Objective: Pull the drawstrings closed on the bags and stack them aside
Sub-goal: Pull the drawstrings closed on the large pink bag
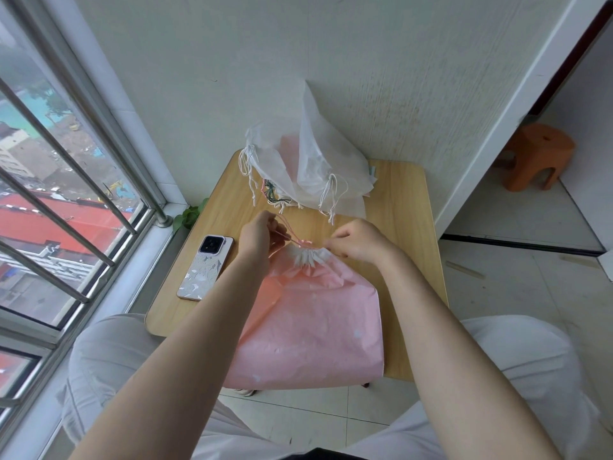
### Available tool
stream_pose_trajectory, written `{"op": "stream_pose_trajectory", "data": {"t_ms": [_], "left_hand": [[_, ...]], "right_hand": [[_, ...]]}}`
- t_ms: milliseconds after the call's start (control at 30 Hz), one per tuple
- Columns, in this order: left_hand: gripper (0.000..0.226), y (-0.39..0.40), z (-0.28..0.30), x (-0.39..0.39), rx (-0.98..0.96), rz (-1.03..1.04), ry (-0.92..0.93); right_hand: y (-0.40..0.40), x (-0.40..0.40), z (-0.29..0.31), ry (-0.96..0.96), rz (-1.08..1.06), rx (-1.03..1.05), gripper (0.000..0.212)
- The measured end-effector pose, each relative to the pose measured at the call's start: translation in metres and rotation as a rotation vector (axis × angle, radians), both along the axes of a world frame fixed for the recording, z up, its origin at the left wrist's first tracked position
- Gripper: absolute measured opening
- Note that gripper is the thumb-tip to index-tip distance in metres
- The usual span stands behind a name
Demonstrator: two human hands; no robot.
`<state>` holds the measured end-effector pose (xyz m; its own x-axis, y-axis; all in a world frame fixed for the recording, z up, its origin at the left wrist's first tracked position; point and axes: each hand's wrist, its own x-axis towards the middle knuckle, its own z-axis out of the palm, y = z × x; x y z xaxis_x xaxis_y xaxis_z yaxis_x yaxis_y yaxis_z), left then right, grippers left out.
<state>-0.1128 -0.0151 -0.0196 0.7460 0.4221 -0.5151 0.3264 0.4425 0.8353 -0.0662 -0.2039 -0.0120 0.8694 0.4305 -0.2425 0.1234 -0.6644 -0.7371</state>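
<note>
It was a home, prob. a high-rise flat's enclosed balcony. A barred window [59, 180] overlooked rooftops w/ tiled floor [517, 293] below. A small wooden counter [398, 200] and an orange plastic stool [537, 154] stood nearby.

One pink drawstring bag [308, 323] is lying on one small wooden table [403, 207]. One pile of white bags [308, 167] is sitting at the far edge; their number I cannot tell. One phone [205, 267] is lying there, two hands are working, and one orange stool [537, 156] is standing behind.
</note>
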Motion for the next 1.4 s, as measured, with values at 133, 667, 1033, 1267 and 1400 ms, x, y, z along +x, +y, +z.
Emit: {"op": "stream_pose_trajectory", "data": {"t_ms": [133,667,1033,1267,1400], "left_hand": [[0.033,0.0,-0.001,-0.002,-0.222,0.12,-0.113],[0.022,0.0,0.007,-0.009,0.251,-0.063,-0.077],[0.043,0.014,0.008,-0.001,1.327,-0.699,-0.008],[0.016,0.006,0.007,-0.007,1.3,-0.91,0.009],[0.035,0.008,0.009,-0.005,1.457,-0.882,0.195]], "right_hand": [[0.005,0.001,0.003,0.078,0.1,-0.083,0.029],[0.002,0.002,-0.004,0.033,-0.02,0.007,0.021],[0.016,-0.005,-0.007,-0.098,-0.01,-0.043,0.01],[0.015,-0.005,-0.007,-0.146,-0.014,-0.041,0.005],[0.016,-0.005,-0.009,-0.145,-0.023,-0.045,0.006]]}}
